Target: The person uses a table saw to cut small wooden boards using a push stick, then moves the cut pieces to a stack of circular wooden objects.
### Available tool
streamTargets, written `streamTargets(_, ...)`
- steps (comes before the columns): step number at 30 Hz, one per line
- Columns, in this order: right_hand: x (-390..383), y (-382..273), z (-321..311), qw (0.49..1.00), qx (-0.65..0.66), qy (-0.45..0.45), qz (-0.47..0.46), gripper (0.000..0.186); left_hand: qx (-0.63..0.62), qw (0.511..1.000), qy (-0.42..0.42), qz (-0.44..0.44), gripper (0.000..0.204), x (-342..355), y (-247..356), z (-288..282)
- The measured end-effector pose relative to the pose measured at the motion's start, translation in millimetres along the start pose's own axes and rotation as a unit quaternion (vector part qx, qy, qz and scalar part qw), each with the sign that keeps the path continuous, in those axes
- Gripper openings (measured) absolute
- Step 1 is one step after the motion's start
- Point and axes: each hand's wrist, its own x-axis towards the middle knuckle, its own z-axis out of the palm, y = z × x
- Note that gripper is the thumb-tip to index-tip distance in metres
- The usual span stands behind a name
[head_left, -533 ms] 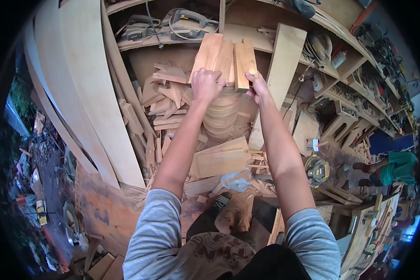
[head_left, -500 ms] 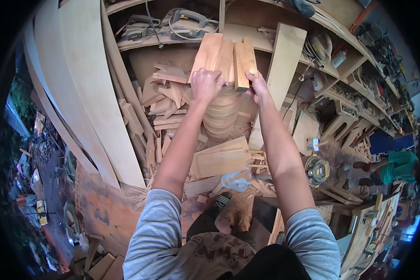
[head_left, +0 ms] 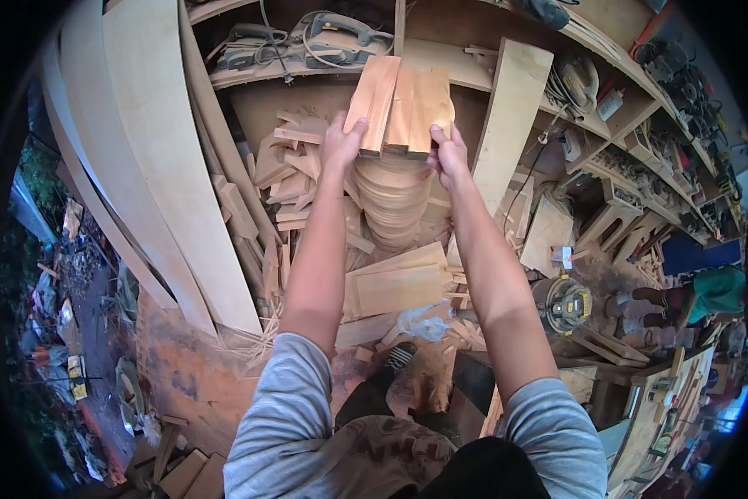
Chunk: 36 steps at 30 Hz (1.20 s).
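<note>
Three short wooden boards (head_left: 401,112) lie side by side on top of a stack of thin, rounded wooden pieces (head_left: 393,208). My left hand (head_left: 341,145) grips the outer edge of the left board, its thumb on top near the close end. On the opposite side, my right hand (head_left: 449,155) holds the right board's outer edge, thumb on its upper face. Both hands have the boards between them. The fingers under the edges are partly hidden.
Loose wood offcuts (head_left: 289,179) pile up left of the stack. Long pale planks (head_left: 153,150) lean at the left, and another plank (head_left: 507,125) at the right. Power tools (head_left: 336,41) sit on the shelf behind. A yellow-and-grey machine (head_left: 567,304) stands on the floor; a person in green is at far right.
The right board has been turned from its edge to lie flat beside the others. My left hand has moved from the boards' top to the left board's outer side.
</note>
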Motion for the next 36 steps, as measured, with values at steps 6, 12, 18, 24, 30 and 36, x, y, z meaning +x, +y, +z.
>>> streamTargets(6, 0.5, -13.6, -8.1, 0.997, 0.000, -0.057, 0.046, 0.079, -0.032, 0.983, -0.174, -0.039, 0.097, 13.3, -15.2, -8.7)
streamTargets(12, -17.8, -9.7, -14.5, 0.996, -0.035, -0.045, 0.065, 0.078, 0.105, 0.978, -0.172, 0.059, 0.127, 1.0, -2.8, -7.2)
streamTargets(18, -24.3, -7.3, -15.2, 0.985, 0.042, -0.126, 0.107, 0.093, 0.108, 0.966, -0.223, 0.072, 0.123, 6.1, -7.9, -13.3)
streamTargets(24, -68.0, -8.9, -36.7, 0.992, 0.019, -0.070, 0.101, 0.092, 0.252, 0.917, -0.078, 0.301, 0.107, -16.4, 10.6, -19.5)
streamTargets(30, -254.3, 200.1, -230.4, 0.924, -0.368, 0.010, 0.101, 0.032, -0.017, 0.970, -0.174, 0.167, 0.050, -244.8, -56.3, 37.1)
streamTargets(36, -642.0, 261.1, -317.8, 0.885, -0.335, -0.144, 0.290, 0.050, -0.032, 0.658, -0.722, -0.211, 0.049, -461.9, -150.2, 42.0)
